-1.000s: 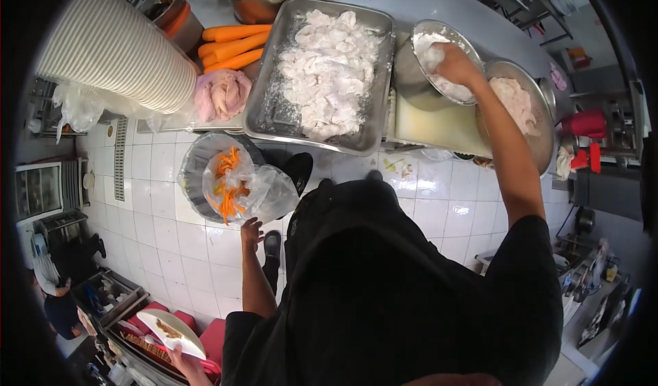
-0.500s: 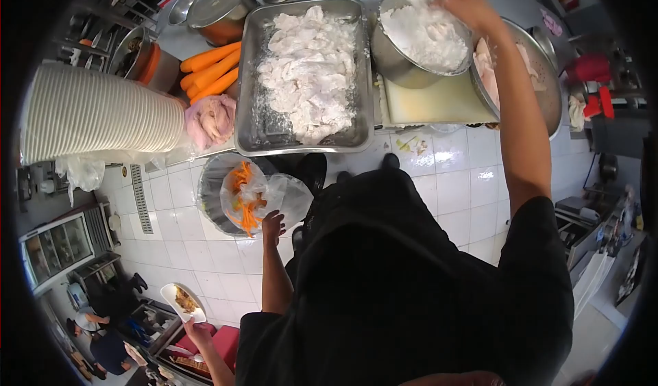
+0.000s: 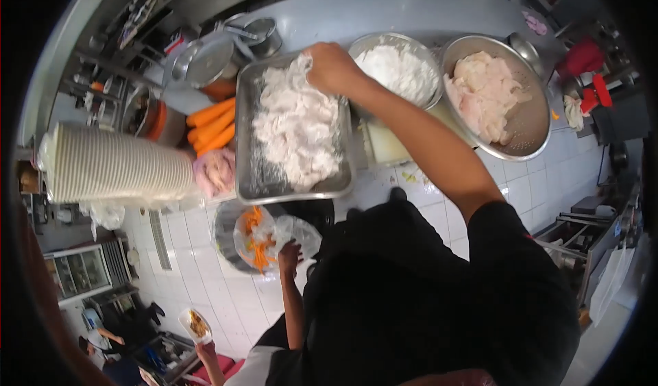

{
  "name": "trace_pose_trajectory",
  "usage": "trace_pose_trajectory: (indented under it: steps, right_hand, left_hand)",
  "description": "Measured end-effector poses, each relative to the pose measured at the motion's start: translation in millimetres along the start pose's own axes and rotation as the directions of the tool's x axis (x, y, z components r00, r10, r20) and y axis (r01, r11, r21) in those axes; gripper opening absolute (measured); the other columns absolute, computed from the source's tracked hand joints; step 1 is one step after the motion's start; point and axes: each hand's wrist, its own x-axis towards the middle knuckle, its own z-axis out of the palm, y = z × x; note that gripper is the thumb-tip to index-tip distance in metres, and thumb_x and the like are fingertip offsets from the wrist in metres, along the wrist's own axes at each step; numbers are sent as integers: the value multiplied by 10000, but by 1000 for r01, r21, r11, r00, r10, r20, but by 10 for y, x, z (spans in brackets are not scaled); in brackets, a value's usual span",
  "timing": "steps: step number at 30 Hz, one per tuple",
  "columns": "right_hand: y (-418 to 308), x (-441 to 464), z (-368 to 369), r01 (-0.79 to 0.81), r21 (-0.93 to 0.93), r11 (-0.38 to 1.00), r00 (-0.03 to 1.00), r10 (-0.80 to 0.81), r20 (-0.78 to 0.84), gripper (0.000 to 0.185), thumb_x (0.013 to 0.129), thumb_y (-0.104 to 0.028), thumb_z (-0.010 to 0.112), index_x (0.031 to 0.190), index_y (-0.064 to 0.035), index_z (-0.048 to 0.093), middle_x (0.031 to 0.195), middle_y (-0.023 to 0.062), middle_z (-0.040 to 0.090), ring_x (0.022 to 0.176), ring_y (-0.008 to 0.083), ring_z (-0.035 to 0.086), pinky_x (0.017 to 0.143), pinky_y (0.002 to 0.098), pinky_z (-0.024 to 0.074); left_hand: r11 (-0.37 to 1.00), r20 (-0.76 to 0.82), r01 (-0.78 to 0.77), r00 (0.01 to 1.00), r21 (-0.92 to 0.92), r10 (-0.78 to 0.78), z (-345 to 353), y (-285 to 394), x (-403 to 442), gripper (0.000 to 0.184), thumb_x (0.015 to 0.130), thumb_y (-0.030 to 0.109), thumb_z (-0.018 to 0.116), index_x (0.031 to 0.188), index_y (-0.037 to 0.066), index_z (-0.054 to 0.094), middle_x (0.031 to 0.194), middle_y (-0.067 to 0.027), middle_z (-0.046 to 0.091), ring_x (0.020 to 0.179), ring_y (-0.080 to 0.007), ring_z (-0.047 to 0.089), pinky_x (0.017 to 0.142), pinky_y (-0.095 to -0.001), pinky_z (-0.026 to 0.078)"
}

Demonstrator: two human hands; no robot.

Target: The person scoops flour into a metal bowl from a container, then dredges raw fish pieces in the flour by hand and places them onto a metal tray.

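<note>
My right hand (image 3: 334,68) is closed on a floury white piece of chicken at the far right corner of the steel tray (image 3: 293,197). Floured chicken pieces (image 3: 296,129) lie heaped across that tray. To the right are a metal bowl of white flour (image 3: 396,71) and a colander (image 3: 536,112) with raw, pale chicken (image 3: 485,95). My left hand (image 3: 290,257) hangs low beside my body, fingers apart, with nothing in it. It is near a lined bin (image 3: 226,242) with orange peelings (image 3: 258,239).
Left of the tray are carrots (image 3: 211,126), a bag of raw meat (image 3: 216,172) and a long stack of white containers (image 3: 120,163). A cutting board (image 3: 387,143) lies below the flour bowl. Behind me, another person's hand (image 3: 205,350) holds a food dish (image 3: 197,326).
My right hand has carried the floured chicken piece leftward from above the flour bowl to the tray. My left hand stays low, and the view has shifted.
</note>
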Motion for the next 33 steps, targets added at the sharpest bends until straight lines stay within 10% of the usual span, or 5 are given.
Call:
trace_pose_trajectory:
  steps: [8,13,19,24,33]
  right_hand:
    - [733,-707,-649,-180,-104,978,973,162,-164,294,608,-12,539,894,20,597,902,212,577,882,349,544,800,391,435]
    - [966,-953,-608,-68,32,997,965,74,-253,214,585,34,495,783,41,575,836,240,550,819,364,542,738,423,428]
    - [928,-979,-639,-3,90,996,973,24,-231,145,634,17,455,737,36,556,855,240,541,814,355,543,738,414,434]
    - [929,-1013,-666,-13,148,989,966,51,-253,144,666,-9,431,741,38,545,845,243,534,805,347,539,741,411,435]
    - [946,-1010,-661,-46,149,988,961,84,-264,133,667,-18,454,734,15,565,817,195,538,788,328,550,688,404,459]
  left_hand:
    - [874,387,-480,823,80,416,448,1947,-1583,258,798,9,500,1053,15,534,939,-65,579,795,-112,538,675,-224,431]
    - [335,492,-930,366,154,790,1784,3427,-2059,355,690,-25,608,1036,9,541,1041,-103,537,927,-189,521,772,-290,416]
    - [-339,917,-941,-126,11,378,3958,3645,-1611,405,670,49,598,1064,116,536,1081,-83,481,1013,-275,465,815,-380,413]
    - [-708,972,-705,-133,45,194,4608,3374,-1218,387,700,60,536,1056,214,524,1054,-63,450,953,-293,462,733,-406,442]
    - [-693,977,-721,-155,-11,146,4811,3386,-746,221,716,51,506,865,174,615,912,-50,500,935,-275,481,684,-344,477]
